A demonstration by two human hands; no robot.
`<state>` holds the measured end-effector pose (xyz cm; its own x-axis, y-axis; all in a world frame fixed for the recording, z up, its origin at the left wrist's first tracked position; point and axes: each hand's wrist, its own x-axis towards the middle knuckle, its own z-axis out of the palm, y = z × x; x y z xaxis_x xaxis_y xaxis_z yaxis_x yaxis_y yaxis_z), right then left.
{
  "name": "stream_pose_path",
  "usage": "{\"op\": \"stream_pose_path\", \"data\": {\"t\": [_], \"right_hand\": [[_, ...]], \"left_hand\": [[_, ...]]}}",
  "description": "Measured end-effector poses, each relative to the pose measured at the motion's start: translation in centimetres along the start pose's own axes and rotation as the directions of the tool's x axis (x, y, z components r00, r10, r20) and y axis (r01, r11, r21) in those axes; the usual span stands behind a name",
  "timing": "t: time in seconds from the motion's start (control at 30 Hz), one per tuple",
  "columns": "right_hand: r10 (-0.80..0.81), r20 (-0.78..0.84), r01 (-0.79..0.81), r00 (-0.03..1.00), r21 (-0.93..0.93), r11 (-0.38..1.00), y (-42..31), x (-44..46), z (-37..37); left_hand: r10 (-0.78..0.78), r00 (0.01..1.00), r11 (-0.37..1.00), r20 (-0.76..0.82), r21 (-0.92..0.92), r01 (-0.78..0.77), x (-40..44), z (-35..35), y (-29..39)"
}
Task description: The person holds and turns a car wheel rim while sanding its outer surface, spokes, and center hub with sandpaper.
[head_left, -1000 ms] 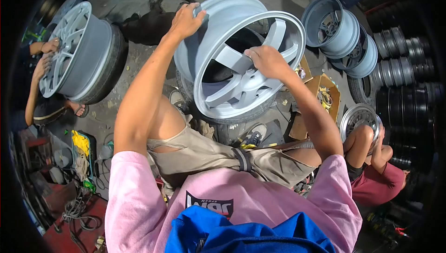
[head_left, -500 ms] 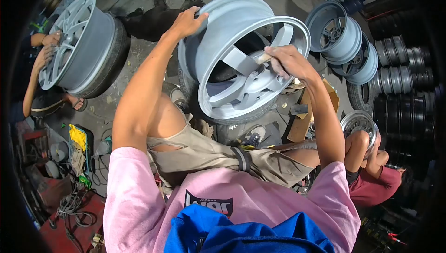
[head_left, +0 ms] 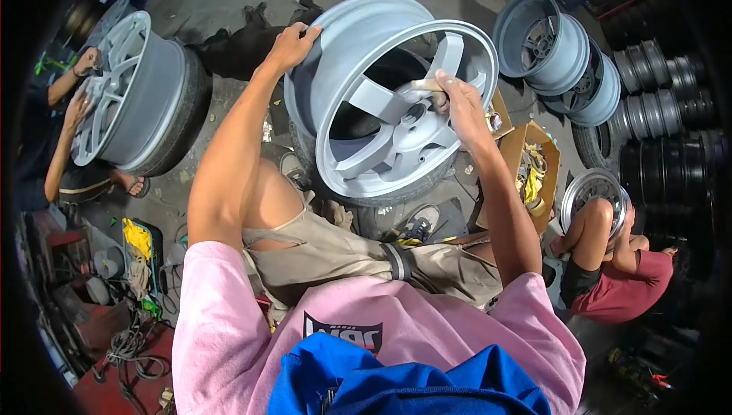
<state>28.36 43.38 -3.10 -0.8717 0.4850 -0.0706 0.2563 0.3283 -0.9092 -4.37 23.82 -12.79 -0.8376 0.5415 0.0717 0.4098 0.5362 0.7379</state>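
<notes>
A grey, spoked wheel rim point(head_left: 358, 45) leans at a tilt on a tyre point(head_left: 305, 136) in front of me. My left hand point(head_left: 292, 46) is closed over the far left lip of its barrel. Between the thumb and fingers of my right hand point(head_left: 462, 106) is a folded tan piece of sandpaper point(head_left: 424, 85). That hand is over the spoked face, close to a spoke and right of the centre hub point(head_left: 412, 129). Its lower fingers are partly hidden.
Left, another person's hands point(head_left: 80, 102) work on a second rim point(head_left: 149, 102) on a tyre. Right are stacked rims point(head_left: 545, 49), a cardboard box point(head_left: 512, 159) with scraps, and a seated person in a red shirt point(head_left: 625, 285). A dark animal point(head_left: 244, 45) lies behind the rim.
My right hand has shifted slightly left with the sandpaper, from the right-hand spokes towards the upper spoke. My left hand stays on the rim's lip. The view has turned a little.
</notes>
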Motion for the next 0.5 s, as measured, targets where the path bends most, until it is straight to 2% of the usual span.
{"op": "stream_pose_path", "data": {"t": [0.03, 0.07, 0.1, 0.13, 0.17, 0.2, 0.23, 0.3, 0.4, 0.43, 0.5], "right_hand": [[-0.200, -0.090, 0.196, 0.976, -0.051, 0.979, -0.1, -0.5, -0.2], [-0.297, -0.122, 0.279, 0.947, -0.142, 0.950, 2.2, 0.0, -0.2], [-0.294, -0.132, 0.276, 0.947, -0.141, 0.951, 3.5, -0.3, 0.1], [-0.476, -0.085, 0.408, 0.875, -0.399, 0.821, 4.2, -1.1, 0.7], [-0.625, 0.012, 0.497, 0.781, -0.618, 0.609, 4.8, -1.8, 1.4], [-0.543, -0.068, 0.425, 0.837, -0.543, 0.724, 4.5, -2.9, 2.6], [-0.543, -0.071, 0.425, 0.837, -0.541, 0.726, 3.9, -3.0, 3.7], [-0.425, -0.169, 0.375, 0.889, -0.264, 0.889, 2.4, -3.4, 5.5], [-0.497, -0.079, 0.479, 0.864, -0.173, 0.861, -1.8, -2.4, 7.0], [-0.497, -0.088, 0.478, 0.863, -0.169, 0.862, -1.7, -2.4, 6.7], [-0.539, -0.004, 0.525, 0.842, -0.216, 0.823, -1.2, -2.7, 5.7]], "left_hand": [[-0.004, 1.000, 1.000, 0.022, -0.020, 0.005, -0.2, 0.1, 0.0], [-0.001, 1.000, 1.000, 0.030, -0.019, 0.002, -0.4, 0.2, 0.1], [0.005, 1.000, 1.000, 0.022, -0.014, -0.005, -0.3, 0.1, 0.1], [0.012, 1.000, 1.000, 0.012, -0.007, -0.012, -0.2, -0.2, 0.3], [0.020, 1.000, 1.000, 0.013, 0.000, -0.020, -0.1, -0.3, 0.5], [-0.011, 0.999, 1.000, 0.036, -0.025, 0.012, -0.2, -0.5, 0.6], [-0.045, 0.997, 0.998, 0.059, -0.050, 0.048, -0.1, -0.4, 0.4], [-0.045, 0.997, 0.996, 0.068, -0.069, 0.050, 0.3, 0.1, -0.2], [-0.053, 0.997, 0.994, 0.059, -0.097, 0.059, 0.5, 0.6, 0.0], [-0.068, 0.996, 0.991, 0.058, -0.111, 0.074, 0.5, 0.6, -0.1], [-0.041, 0.999, 0.997, 0.018, -0.067, 0.042, 1.0, 0.8, -1.1]]}}
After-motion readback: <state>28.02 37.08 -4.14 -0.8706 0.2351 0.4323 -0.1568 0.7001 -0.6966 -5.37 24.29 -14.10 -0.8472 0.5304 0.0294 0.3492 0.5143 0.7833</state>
